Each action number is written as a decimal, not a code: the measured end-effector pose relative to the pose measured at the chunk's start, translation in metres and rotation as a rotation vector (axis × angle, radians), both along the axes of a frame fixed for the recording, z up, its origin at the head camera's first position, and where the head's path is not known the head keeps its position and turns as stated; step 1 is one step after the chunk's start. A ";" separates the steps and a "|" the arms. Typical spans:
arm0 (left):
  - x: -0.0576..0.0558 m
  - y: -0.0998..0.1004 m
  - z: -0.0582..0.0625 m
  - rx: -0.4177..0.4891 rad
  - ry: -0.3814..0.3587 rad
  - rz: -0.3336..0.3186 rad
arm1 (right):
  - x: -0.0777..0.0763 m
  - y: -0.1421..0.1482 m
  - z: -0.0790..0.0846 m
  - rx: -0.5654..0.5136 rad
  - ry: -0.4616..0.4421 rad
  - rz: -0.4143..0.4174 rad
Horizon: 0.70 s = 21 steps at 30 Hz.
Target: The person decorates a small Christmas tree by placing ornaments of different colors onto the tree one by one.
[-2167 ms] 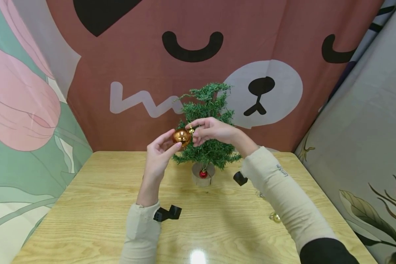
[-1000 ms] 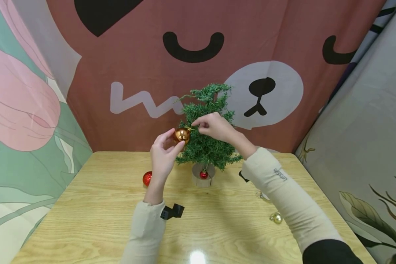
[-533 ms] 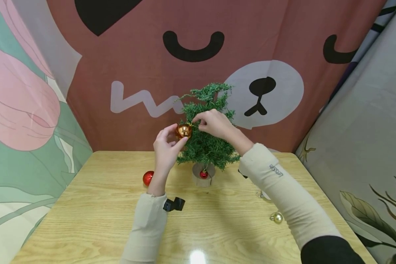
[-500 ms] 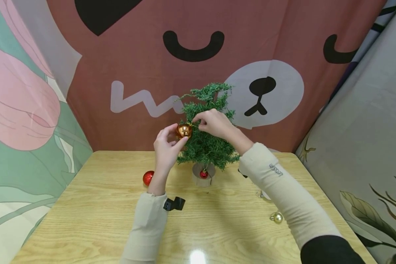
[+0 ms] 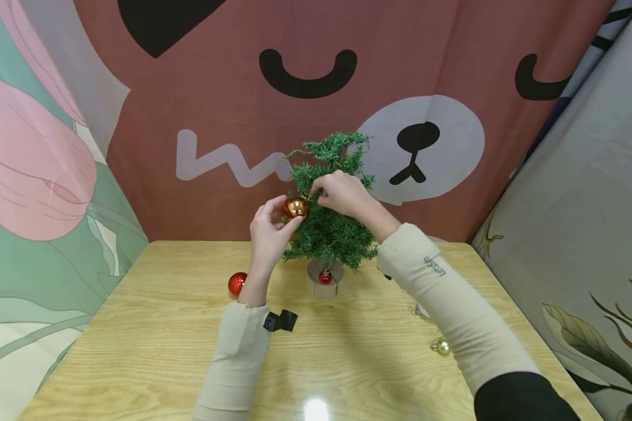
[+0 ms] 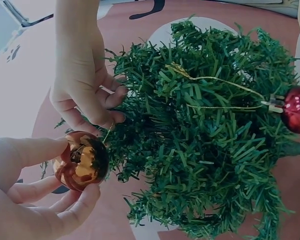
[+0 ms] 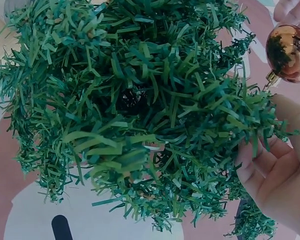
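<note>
Beside the left side of the small green Christmas tree (image 5: 342,237), my left hand (image 5: 265,234) holds a shiny copper-gold bauble (image 5: 297,208) between thumb and fingers. My right hand (image 5: 342,192) is at the tree's branches and pinches the bauble's thin gold cord (image 6: 109,133), seen in the left wrist view. Some of its fingertips are hidden among the needles in the right wrist view. A small red bauble (image 5: 325,277) hangs low on the tree by a gold cord, in front of the round wooden base (image 5: 316,287).
On the wooden table (image 5: 179,339), a red glitter bauble (image 5: 236,284) lies left of the tree, partly behind my left wrist. A pale gold bauble (image 5: 442,346) and a whitish bauble (image 5: 423,311) lie at the right, the latter partly under my right sleeve. A printed curtain (image 5: 205,105) hangs behind.
Both hands have shifted slightly right and up, bringing the copper-gold bauble closer against the branches. The right fingers moved from the bauble's cap to its cord. The red glitter bauble has come into view.
</note>
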State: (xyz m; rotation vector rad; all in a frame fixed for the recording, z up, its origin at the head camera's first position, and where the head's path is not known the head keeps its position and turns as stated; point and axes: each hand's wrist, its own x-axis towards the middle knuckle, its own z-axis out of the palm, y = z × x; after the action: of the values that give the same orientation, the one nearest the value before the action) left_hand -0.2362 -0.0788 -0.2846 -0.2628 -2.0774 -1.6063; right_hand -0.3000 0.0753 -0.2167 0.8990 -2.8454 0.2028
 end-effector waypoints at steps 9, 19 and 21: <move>-0.001 -0.001 -0.007 -0.074 0.005 -0.026 | -0.001 -0.002 -0.003 0.034 0.008 -0.028; 0.002 0.002 -0.016 -0.125 0.078 -0.045 | -0.005 -0.002 -0.007 0.035 0.009 -0.037; 0.002 0.003 -0.018 -0.153 0.101 -0.028 | -0.005 -0.003 -0.008 0.033 0.010 -0.035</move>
State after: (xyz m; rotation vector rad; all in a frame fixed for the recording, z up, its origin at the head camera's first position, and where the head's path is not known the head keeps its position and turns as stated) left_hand -0.2339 -0.0754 -0.3022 -0.4190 -2.1297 -1.4207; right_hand -0.3051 0.0727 -0.2246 0.8525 -2.8611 0.1470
